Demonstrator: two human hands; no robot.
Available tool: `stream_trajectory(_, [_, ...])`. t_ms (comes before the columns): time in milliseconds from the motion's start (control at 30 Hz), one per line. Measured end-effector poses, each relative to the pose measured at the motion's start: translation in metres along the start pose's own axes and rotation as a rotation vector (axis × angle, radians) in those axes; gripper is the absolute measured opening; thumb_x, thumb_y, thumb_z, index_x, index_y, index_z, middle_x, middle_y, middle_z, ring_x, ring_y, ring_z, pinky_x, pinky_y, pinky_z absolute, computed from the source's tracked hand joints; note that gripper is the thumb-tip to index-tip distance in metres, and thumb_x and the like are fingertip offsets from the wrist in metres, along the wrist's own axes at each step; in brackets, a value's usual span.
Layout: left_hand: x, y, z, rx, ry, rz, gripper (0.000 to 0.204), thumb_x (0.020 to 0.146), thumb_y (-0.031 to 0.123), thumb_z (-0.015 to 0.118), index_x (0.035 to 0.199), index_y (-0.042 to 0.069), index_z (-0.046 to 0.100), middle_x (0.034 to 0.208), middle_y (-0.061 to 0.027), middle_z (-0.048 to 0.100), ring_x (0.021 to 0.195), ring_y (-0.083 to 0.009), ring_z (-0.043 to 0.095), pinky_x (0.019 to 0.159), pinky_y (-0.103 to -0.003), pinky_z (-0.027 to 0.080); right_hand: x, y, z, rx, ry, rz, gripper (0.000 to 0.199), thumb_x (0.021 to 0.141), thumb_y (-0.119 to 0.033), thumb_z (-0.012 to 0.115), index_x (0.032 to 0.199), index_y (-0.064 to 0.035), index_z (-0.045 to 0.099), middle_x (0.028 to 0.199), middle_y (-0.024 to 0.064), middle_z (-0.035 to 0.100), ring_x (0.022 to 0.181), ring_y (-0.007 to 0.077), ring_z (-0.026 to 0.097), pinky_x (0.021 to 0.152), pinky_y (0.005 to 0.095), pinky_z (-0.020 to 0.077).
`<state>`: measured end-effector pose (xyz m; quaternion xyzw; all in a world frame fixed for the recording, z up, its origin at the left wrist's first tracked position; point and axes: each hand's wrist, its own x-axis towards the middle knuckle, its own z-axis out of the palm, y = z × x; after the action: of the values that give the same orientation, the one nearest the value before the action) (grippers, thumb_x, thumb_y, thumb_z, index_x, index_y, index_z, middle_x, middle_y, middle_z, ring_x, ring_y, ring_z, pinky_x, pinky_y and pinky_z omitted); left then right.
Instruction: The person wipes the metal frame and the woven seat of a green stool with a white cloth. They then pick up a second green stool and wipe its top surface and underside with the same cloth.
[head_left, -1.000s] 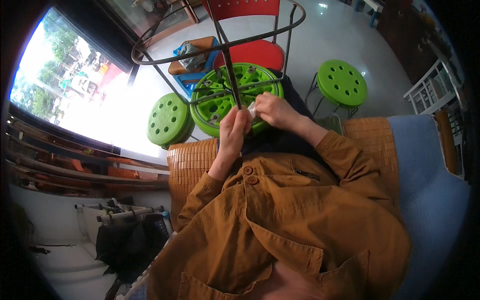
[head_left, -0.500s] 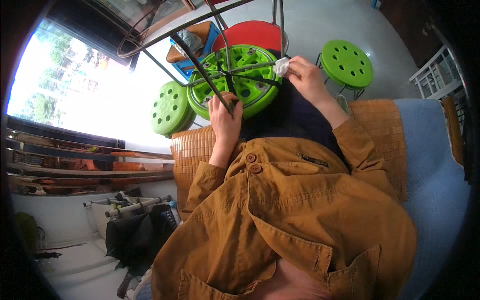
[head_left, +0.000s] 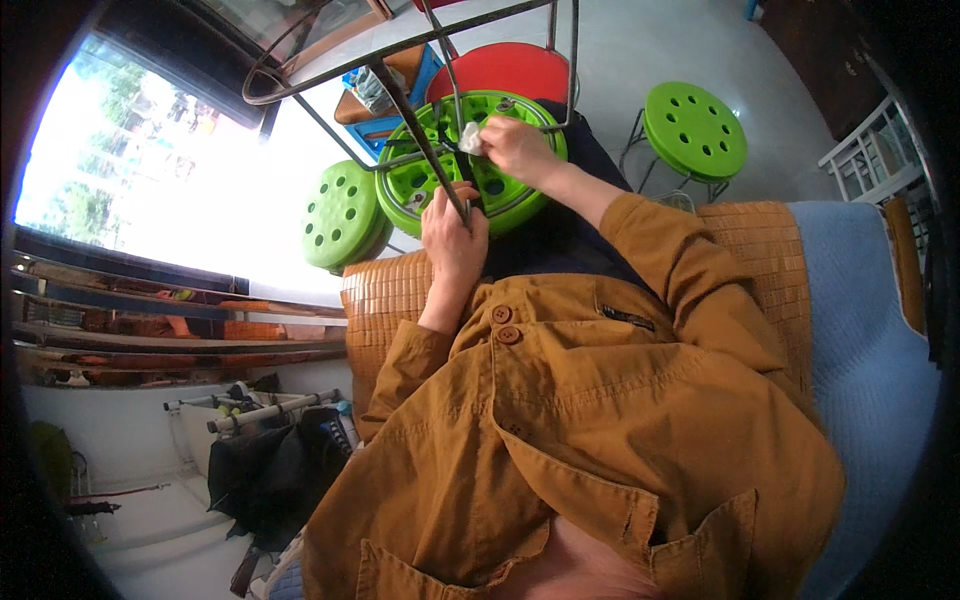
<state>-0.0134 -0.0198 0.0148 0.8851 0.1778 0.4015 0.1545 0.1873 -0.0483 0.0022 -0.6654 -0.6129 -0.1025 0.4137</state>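
Head view, upturned stool: the green seat (head_left: pixel 410 182) is lying underside up in front of the person, its metal legs rising above it.
Left hand (head_left: pixel 455 232): is closing around the end of one metal leg (head_left: pixel 413 127), fingers curled.
Right hand (head_left: pixel 516 150): is pinching a crumpled white cloth (head_left: pixel 471 138) over the seat underside, fingers bunched; cloth contact is not discernible.
Surroundings: a green stool (head_left: pixel 695 130) is standing to the right; a red seat (head_left: pixel 505 72) is showing behind.
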Motion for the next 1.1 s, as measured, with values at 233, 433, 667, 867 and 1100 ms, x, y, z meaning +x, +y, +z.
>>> stream_trajectory(233, [-0.001, 0.0, -0.004, -0.003, -0.026, -0.009, 0.019, 0.081, 0.005, 0.059, 0.099, 0.006, 0.06, 0.109, -0.009, 0.062, 0.103, -0.0319, 0.06, 0.09, -0.042, 0.045, 0.006, 0.017, -0.003, -0.075, -0.084, -0.053, 0.01, 0.084, -0.011, 0.06, 0.085, -0.0075, 0.069, 0.089, 0.0131, 0.062, 0.091, 0.0337, 0.064, 0.081, 0.0454, 0.0527])
stream_trajectory(433, [0.001, 0.006, -0.008, 0.005, -0.034, 0.006, 0.019, 0.08, 0.004, 0.059, 0.1, 0.006, 0.06, 0.107, -0.0086, 0.061, 0.103, -0.0316, 0.059, 0.09, -0.042, 0.044, -0.026, 0.047, -0.059, -0.188, -0.125, 0.038, 0.008, 0.086, -0.01, 0.06, 0.087, -0.0077, 0.068, 0.09, 0.011, 0.062, 0.093, 0.0309, 0.064, 0.08, 0.044, 0.0536])
stream_trajectory(667, [-0.002, 0.0, -0.003, 0.006, 0.003, -0.001, 0.019, 0.08, 0.002, 0.058, 0.098, 0.007, 0.059, 0.106, -0.0074, 0.062, 0.099, -0.0306, 0.06, 0.088, -0.042, 0.045, -0.047, 0.029, -0.065, -0.319, -0.006, 0.111, 0.005, 0.083, -0.002, 0.061, 0.086, -0.0045, 0.065, 0.088, 0.01, 0.06, 0.088, 0.032, 0.063, 0.075, 0.0433, 0.0531])
stream_trajectory(867, [0.0, 0.0, -0.001, 0.004, 0.011, 0.011, 0.017, 0.08, 0.003, 0.057, 0.097, 0.007, 0.059, 0.104, -0.0073, 0.062, 0.099, -0.0302, 0.06, 0.087, -0.041, 0.045, -0.011, 0.017, -0.039, -0.185, -0.134, -0.129, 0.011, 0.085, -0.013, 0.06, 0.083, -0.0076, 0.069, 0.087, 0.0091, 0.06, 0.089, 0.0307, 0.063, 0.077, 0.0415, 0.0523])
stream_trajectory(1100, [0.0, 0.002, -0.002, 0.01, -0.002, -0.01, 0.017, 0.08, 0.003, 0.057, 0.096, 0.006, 0.06, 0.105, -0.0077, 0.062, 0.099, -0.0307, 0.06, 0.087, -0.041, 0.045, 0.005, 0.014, -0.028, -0.272, -0.256, -0.024, 0.011, 0.084, -0.013, 0.062, 0.077, -0.0066, 0.069, 0.094, 0.0108, 0.065, 0.096, 0.0302, 0.066, 0.08, 0.043, 0.0548])
